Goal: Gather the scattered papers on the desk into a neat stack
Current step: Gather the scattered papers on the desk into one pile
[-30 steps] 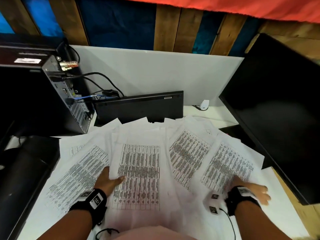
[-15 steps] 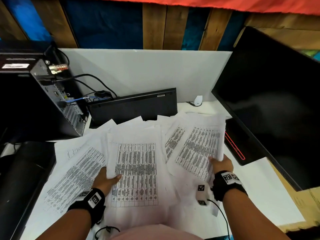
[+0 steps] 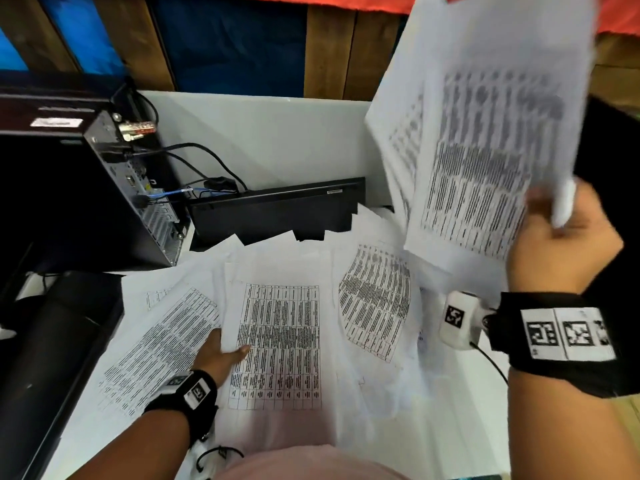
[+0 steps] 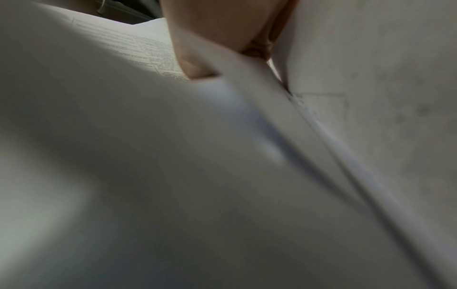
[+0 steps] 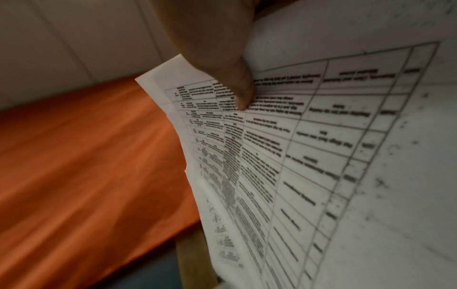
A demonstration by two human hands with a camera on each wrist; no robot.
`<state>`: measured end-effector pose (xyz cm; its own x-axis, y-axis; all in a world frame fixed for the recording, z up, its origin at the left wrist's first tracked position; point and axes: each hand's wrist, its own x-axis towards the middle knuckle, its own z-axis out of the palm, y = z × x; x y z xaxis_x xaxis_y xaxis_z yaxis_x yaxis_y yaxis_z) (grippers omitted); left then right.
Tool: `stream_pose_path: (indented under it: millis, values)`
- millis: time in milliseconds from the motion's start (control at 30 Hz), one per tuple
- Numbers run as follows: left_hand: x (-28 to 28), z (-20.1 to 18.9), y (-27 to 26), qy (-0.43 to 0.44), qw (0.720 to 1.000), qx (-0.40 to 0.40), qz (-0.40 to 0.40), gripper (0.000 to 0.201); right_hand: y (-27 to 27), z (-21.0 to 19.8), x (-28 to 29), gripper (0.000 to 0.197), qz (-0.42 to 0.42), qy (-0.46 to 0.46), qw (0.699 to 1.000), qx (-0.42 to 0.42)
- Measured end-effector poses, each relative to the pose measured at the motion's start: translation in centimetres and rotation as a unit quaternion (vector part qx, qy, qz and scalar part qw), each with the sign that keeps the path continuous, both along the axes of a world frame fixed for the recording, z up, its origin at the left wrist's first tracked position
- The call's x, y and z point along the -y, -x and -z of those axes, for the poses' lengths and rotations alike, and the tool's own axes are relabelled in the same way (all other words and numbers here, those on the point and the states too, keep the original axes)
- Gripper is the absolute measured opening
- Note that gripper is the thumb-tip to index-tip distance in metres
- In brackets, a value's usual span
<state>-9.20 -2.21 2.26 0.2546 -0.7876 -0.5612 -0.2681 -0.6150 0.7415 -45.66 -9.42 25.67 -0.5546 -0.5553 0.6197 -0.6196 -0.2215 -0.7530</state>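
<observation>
Papers: I see printed table sheets fanned over the counter (image 3: 460, 427) between and ahead of my hands; one batch (image 3: 485, 140) is up in the air.
Right hand (image 3: 561, 244): it grips the raised batch at its lower right edge, thumb (image 5: 237, 86) pressed on the printed face, the sheets hanging loose above the spread.
Left hand (image 3: 218, 355): it rests low on the spread, thumb on top of the middle sheet (image 3: 280, 341) and fingers tucked under its left edge, so I judge it is pinching that sheet.
Left sheet (image 3: 156, 344): it lies just left of my left hand, partly under the middle one.
Right sheet (image 3: 377, 299): it lies curled between my two hands, below the raised batch.
Handling: I judge the paper light, limp and slippery sheet on sheet; the raised batch is already splayed and could slide apart or crease.
Where to hold: I would take a firm thumb-over pinch at a long edge, then square the edges against the counter.
Progress: I judge it early, most sheets not yet gathered.
</observation>
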Motion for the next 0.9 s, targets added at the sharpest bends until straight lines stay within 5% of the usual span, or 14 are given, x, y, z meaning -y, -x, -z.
stream_pose_path:
  millis: [133, 233, 433, 567, 633, 867, 900]
  values:
    - [-0.1, -0.5, 0.0, 0.000, 1.000, 0.004, 0.013, 0.048, -1.3, 0.4, 1.0, 0.017, -0.052, 0.007, 0.997, 0.062]
    - [0.1, -0.4, -0.1, 0.002, 0.999, 0.026, 0.030, 0.045, -3.2, 5.4, 1.9, 0.013, -0.079, -0.152, 0.982, 0.084]
    - [0.4, -0.3, -0.4, 0.002, 0.991, -0.118, -0.060, 0.081, -9.6, 16.2, -1.3, 0.052, -0.155, -0.475, 0.862, 0.092]
    - [0.6, -0.2, -0.2, 0.001, 0.998, -0.037, -0.042, 0.063, -10.4, 21.8, -3.1, 0.073, -0.227, -0.570, 0.786, 0.081]
    - [0.5, 0.5, -0.3, -0.006, 0.999, -0.014, -0.036, 0.049, -10.0, 22.4, -3.1, 0.065, -0.213, -0.569, 0.791, 0.071]
    - [0.9, 1.4, -0.4, -0.027, 0.998, 0.015, -0.059, 0.052, -7.4, 21.8, -0.4, 0.004, -0.134, -0.524, 0.836, 0.097]
    - [0.9, 1.3, -0.3, -0.028, 0.997, 0.015, -0.066, 0.052, -7.3, 22.1, -0.3, 0.011, -0.125, -0.522, 0.838, 0.102]
